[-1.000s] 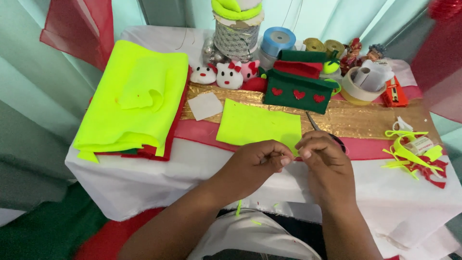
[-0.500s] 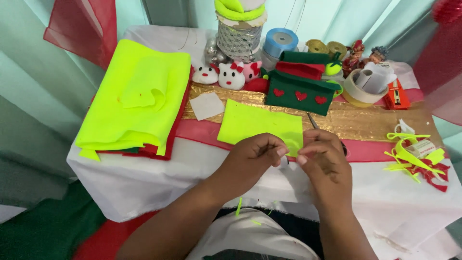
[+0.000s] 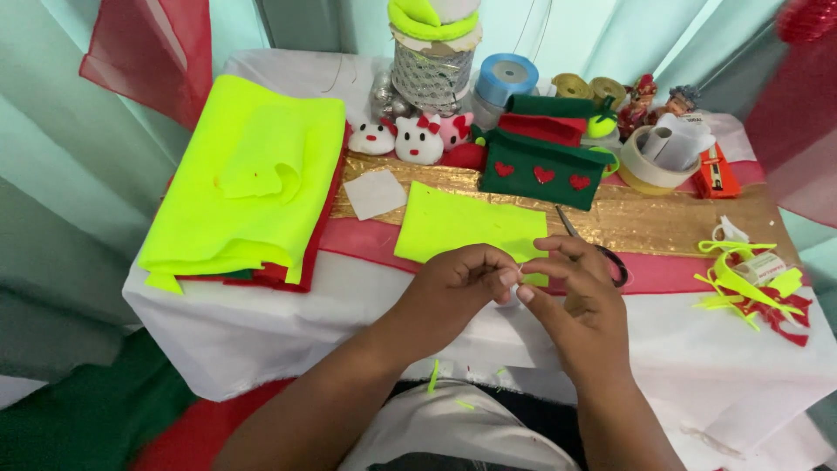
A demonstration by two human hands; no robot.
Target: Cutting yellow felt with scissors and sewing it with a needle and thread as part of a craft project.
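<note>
The left hand (image 3: 458, 283) and right hand (image 3: 575, 292) meet fingertip to fingertip just above the near edge of the table (image 3: 288, 323). Both are curled nearly closed in a pinch. Whatever they pinch is too small to make out, so I cannot tell what either one holds.

Right behind the hands lies a small sheet of yellow felt (image 3: 466, 227), flat, its near edge partly hidden by the fingers. Scissors (image 3: 602, 253) lie touching the felt's right side, half under the right hand. To the left a white square (image 3: 375, 194) sits on the gold strip (image 3: 680, 218), and beyond it a folded stack of yellow cloth (image 3: 253, 183) hangs over the left corner. Yellow scraps (image 3: 741, 279) crowd the right edge. White cloth between the stack and the hands lies bare.
</note>
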